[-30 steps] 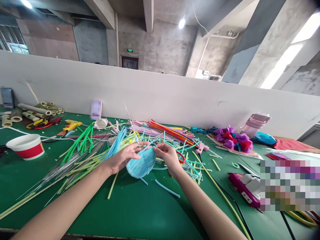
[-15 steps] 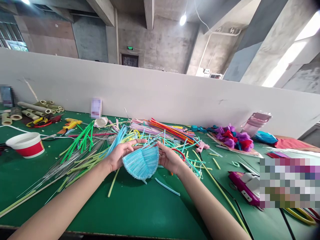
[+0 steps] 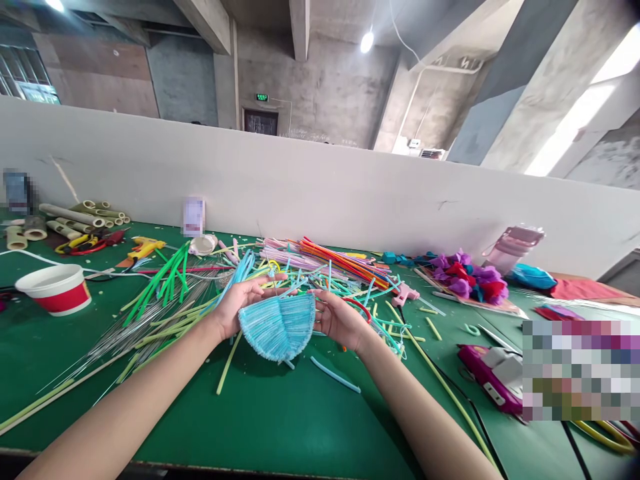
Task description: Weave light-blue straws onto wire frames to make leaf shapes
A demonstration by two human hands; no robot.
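Note:
Between both hands I hold a light blue half-round fan (image 3: 277,325) made of fuzzy pipe cleaners, raised a little above the green table (image 3: 280,413). My left hand (image 3: 240,303) grips its left edge with the thumb over the top. On the fan's right edge, my right hand (image 3: 339,319) rests palm up, fingers curled behind it. Just beyond the fan lies a heap of coloured pipe cleaners (image 3: 300,267).
A red and white paper bowl (image 3: 54,288) stands at the left, with a yellow glue gun (image 3: 143,249) and rolled tubes (image 3: 75,217) behind it. Purple and red craft flowers (image 3: 465,277), a pink bottle (image 3: 513,247) and a pink glue gun (image 3: 493,377) are at the right. A white partition (image 3: 320,187) closes the back.
The fan was lifted off the table and turned flat side up; my hands opened outward to its two edges and then drifted slightly left.

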